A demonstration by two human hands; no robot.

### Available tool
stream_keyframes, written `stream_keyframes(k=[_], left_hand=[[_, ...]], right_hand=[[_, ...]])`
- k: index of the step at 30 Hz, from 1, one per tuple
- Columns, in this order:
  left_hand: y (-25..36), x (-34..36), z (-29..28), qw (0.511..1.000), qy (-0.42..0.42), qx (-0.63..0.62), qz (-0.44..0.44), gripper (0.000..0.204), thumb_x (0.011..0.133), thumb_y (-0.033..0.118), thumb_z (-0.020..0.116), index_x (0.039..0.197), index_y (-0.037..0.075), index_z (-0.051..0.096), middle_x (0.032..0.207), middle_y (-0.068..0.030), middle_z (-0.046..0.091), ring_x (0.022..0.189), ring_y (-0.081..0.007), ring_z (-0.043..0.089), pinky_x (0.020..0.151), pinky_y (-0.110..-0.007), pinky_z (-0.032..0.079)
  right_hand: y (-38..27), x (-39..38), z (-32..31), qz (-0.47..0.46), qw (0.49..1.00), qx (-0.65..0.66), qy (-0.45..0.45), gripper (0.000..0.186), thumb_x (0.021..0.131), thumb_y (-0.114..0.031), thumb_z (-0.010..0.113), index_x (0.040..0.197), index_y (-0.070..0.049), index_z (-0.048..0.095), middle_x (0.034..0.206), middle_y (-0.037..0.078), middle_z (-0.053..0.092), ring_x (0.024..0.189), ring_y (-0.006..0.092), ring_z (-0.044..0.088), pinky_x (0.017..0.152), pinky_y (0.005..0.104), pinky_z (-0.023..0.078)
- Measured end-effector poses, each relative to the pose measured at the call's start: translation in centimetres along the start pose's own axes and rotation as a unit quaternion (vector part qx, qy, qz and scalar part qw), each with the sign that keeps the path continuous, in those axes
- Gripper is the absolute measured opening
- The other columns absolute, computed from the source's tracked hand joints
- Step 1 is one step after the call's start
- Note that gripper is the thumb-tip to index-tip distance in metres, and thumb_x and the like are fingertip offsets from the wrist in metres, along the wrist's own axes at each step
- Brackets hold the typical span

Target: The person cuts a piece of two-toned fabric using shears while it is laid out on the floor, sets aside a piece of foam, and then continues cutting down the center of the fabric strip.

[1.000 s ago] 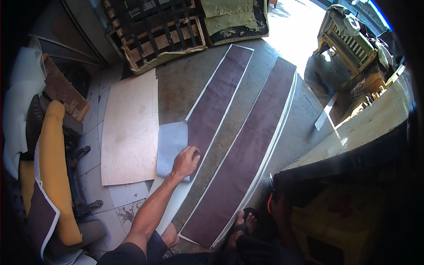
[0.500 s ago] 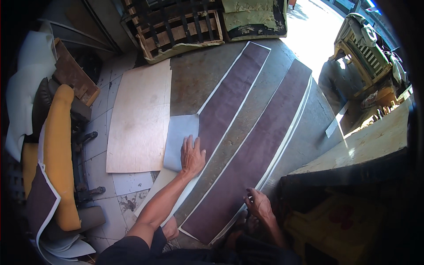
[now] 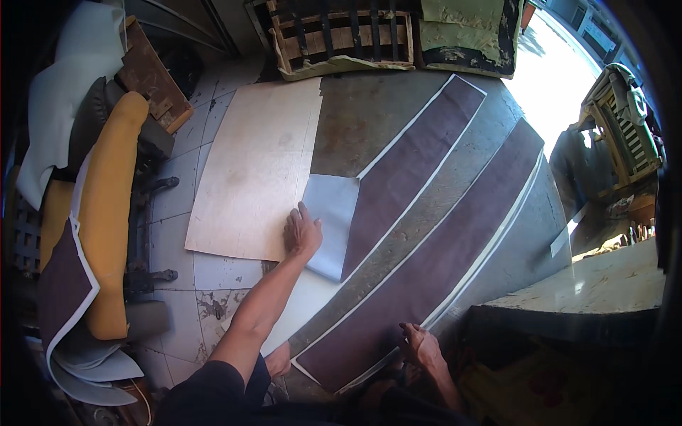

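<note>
On the floor lie two long maroon strips, the left strip [image 3: 415, 160] and the right strip [image 3: 426, 263], both with white edges showing. Part of the left strip is folded over, so its grey underside [image 3: 332, 213] faces up, with white backing [image 3: 302, 305] bared beneath. My left hand [image 3: 304, 231] rests on the left border of this grey flap, fingers stretched out, beside a pale wooden board [image 3: 249, 170]. Near the right edge of the right strip hovers my right hand [image 3: 424, 346], its fingers loosely bent and seemingly holding nothing.
At left stand a yellow foam piece [image 3: 117, 213] and a draped maroon piece [image 3: 60, 291]. A stripped wooden furniture frame [image 3: 348, 39] sits at the far side. A pale-topped bench [image 3: 590, 280] is on the right, with another frame [image 3: 625, 131] beyond it.
My left hand has slid left across the grey flap to its outer border, and more grey underside shows. My right hand has barely moved. The whole view has shifted.
</note>
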State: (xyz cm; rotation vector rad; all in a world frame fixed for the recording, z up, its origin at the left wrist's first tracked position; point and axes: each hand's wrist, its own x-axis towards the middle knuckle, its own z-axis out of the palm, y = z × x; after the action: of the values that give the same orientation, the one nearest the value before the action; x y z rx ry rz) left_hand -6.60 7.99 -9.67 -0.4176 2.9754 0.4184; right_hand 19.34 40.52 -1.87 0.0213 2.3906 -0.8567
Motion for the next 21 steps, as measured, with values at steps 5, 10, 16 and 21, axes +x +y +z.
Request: stream_keyframes(k=[5, 10, 16, 21], left_hand=[[-0.2, 3.3, -1.8, 0.989, -0.075, -0.075, -0.099, 0.051, 0.091, 0.024, 0.074, 0.131, -0.002, 0.054, 0.111, -0.0203, 0.068, 0.095, -0.0324, 0.068, 0.085, -0.042, 0.054], [-4.3, 2.4, -5.9, 0.790, -0.308, -0.530, 0.029, 0.044, 0.087, 0.005, 0.071, 0.128, -0.007, 0.061, 0.116, -0.0145, 0.070, 0.102, -0.0215, 0.067, 0.096, -0.035, 0.052], [-14.4, -4.1, -14.3, 0.804, -0.483, 0.099, 0.331, 0.030, 0.072, 0.001, 0.066, 0.097, 0.011, 0.080, 0.093, -0.0099, 0.077, 0.089, -0.0330, 0.071, 0.080, -0.041, 0.054], [-17.7, -7.9, -13.6, 0.892, -0.382, 0.120, 0.208, 0.020, 0.074, 0.005, 0.065, 0.089, 0.009, 0.077, 0.091, -0.0120, 0.075, 0.095, -0.0318, 0.068, 0.095, -0.048, 0.046]], right_hand=[[-0.9, 1.1, 0.3, -0.020, 1.000, 0.001, -0.017, 0.045, 0.093, -0.029, 0.065, 0.132, -0.006, 0.061, 0.118, 0.020, 0.068, 0.108, 0.0413, 0.066, 0.092, 0.0488, 0.054], [-2.6, 2.1, -0.5, -0.073, 0.997, -0.001, 0.010, 0.041, 0.096, -0.029, 0.062, 0.130, -0.005, 0.062, 0.119, 0.021, 0.069, 0.109, 0.0405, 0.067, 0.093, 0.0471, 0.054], [-1.4, 1.5, -0.7, -0.065, 0.998, 0.000, 0.009, 0.041, 0.096, -0.030, 0.062, 0.128, -0.005, 0.063, 0.115, 0.021, 0.069, 0.105, 0.0419, 0.067, 0.091, 0.0483, 0.055], [-0.8, 1.9, -0.1, -0.059, 0.998, -0.035, -0.018, 0.041, 0.094, -0.030, 0.064, 0.127, -0.006, 0.063, 0.115, 0.021, 0.069, 0.106, 0.0425, 0.066, 0.091, 0.0490, 0.055]])
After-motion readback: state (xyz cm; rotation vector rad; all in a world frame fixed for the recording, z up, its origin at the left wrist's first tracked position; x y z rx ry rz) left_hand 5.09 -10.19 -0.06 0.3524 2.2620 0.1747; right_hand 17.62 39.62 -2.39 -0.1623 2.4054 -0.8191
